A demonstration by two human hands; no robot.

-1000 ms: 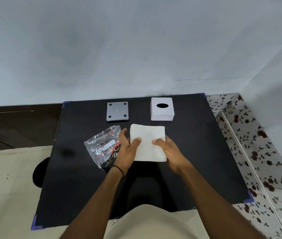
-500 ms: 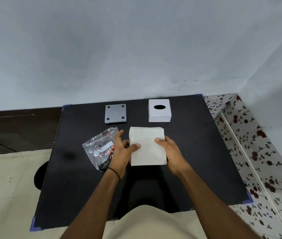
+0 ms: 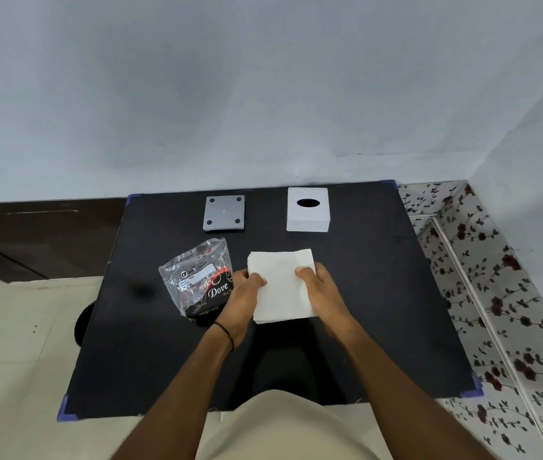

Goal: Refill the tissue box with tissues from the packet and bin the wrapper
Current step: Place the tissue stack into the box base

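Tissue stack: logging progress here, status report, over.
Both hands, left and right, gripping tissue stack on the table. Tissue box beyond, not yet filled. Empty wrapper lies left. Nothing between stack and box.

Left hand [image 3: 242, 293] and right hand [image 3: 321, 287] each grip inward, thumbs on top.

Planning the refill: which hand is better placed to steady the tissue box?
Probably the right hand. It grips the tissue stack on the side nearer the white tissue box, with bare table between. The left hand sits by the wrapper.
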